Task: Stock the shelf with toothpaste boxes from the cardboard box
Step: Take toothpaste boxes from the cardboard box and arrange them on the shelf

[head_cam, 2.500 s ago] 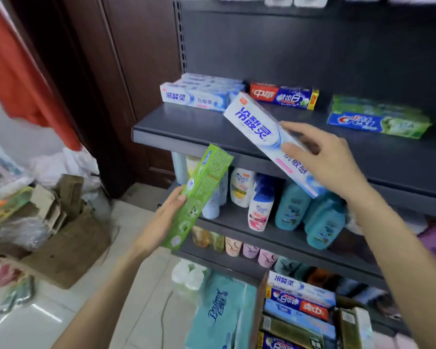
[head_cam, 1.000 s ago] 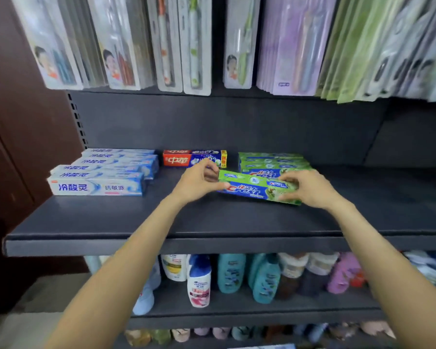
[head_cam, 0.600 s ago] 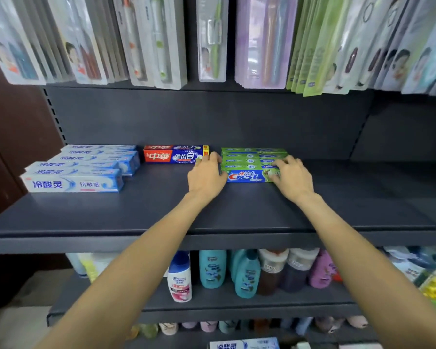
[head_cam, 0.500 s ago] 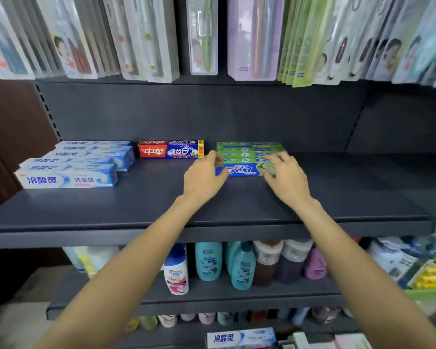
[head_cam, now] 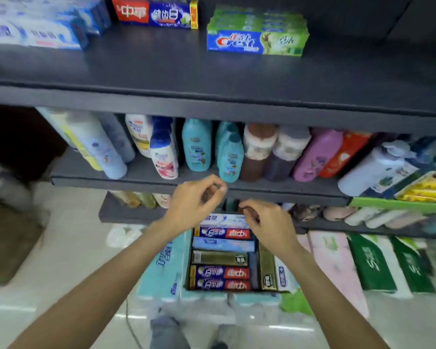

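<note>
The dark top shelf (head_cam: 212,71) carries a stack of green Crest toothpaste boxes (head_cam: 257,39), a red-and-blue box (head_cam: 154,12) and white-blue boxes (head_cam: 35,31). Below, the cardboard box (head_cam: 188,258) stands on tissue packs and holds several toothpaste boxes: red-and-blue ones (head_cam: 222,273), a gold one (head_cam: 219,258) and a pale blue one (head_cam: 223,244). My left hand (head_cam: 196,200) and my right hand (head_cam: 267,222) hover above the box's far end, fingers loosely curled, holding nothing.
Shampoo bottles (head_cam: 199,147) fill the middle shelf, just behind my hands. Light blue tissue packs (head_cam: 161,270) lie under and left of the box; pink (head_cam: 335,268) and green packs (head_cam: 373,265) lie to its right. A brown mat (head_cam: 8,243) is on the floor at left.
Both hands have let go of the green Crest box, which now lies on its stack, and have dropped to the cardboard box. My view has tilted down.
</note>
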Demonstrator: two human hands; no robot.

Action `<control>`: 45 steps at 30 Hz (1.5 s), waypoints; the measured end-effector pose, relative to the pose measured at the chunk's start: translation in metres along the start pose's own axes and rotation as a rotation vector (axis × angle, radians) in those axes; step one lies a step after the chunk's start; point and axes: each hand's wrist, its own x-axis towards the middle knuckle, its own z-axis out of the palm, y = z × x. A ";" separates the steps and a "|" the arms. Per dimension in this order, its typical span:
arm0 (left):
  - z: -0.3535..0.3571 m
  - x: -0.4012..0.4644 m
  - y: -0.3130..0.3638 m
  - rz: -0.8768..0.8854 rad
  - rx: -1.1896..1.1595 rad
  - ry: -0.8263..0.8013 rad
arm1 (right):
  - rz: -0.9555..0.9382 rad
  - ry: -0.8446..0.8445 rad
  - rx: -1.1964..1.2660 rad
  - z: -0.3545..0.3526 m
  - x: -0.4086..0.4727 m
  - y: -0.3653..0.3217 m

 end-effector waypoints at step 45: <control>0.045 -0.169 -0.101 -1.212 -0.356 -0.076 | 0.260 -0.454 0.149 0.099 -0.006 0.046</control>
